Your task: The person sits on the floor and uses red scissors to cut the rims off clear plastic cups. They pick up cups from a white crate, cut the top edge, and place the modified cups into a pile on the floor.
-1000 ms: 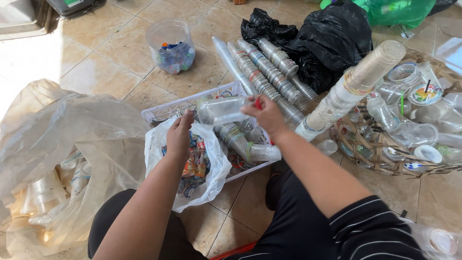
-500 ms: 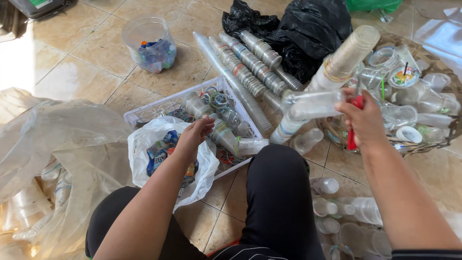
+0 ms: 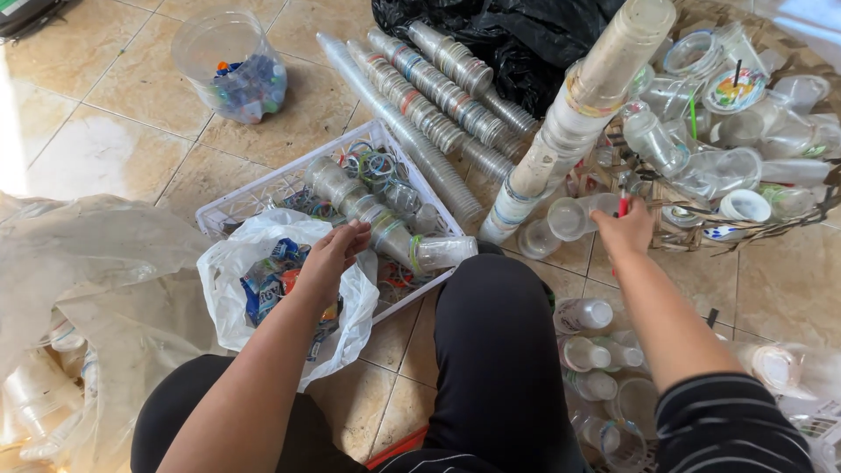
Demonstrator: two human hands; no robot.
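Observation:
My right hand (image 3: 624, 231) is stretched out to the woven basket's (image 3: 793, 229) near edge. It grips a small red tool (image 3: 623, 203), and its fingers touch a clear plastic cup (image 3: 569, 217) lying on its side by a tall leaning stack of cups (image 3: 574, 114). My left hand (image 3: 333, 258) rests on the rim of a white plastic bag (image 3: 229, 280) of coloured wrappers, fingers curled on the plastic. Just beyond it a stack of cups (image 3: 377, 219) lies in a white crate (image 3: 263, 188).
Long rows of nested cups (image 3: 420, 96) lie on the tiled floor beside a black bag (image 3: 517, 44). A clear tub of caps (image 3: 232, 66) stands far left. A big clear sack (image 3: 79, 298) sits at my left, loose cups (image 3: 596, 350) by my right knee.
My right hand carried a clear cup from the crate across to the right and lowered it beside the tall stack. My left hand stayed on the white bag.

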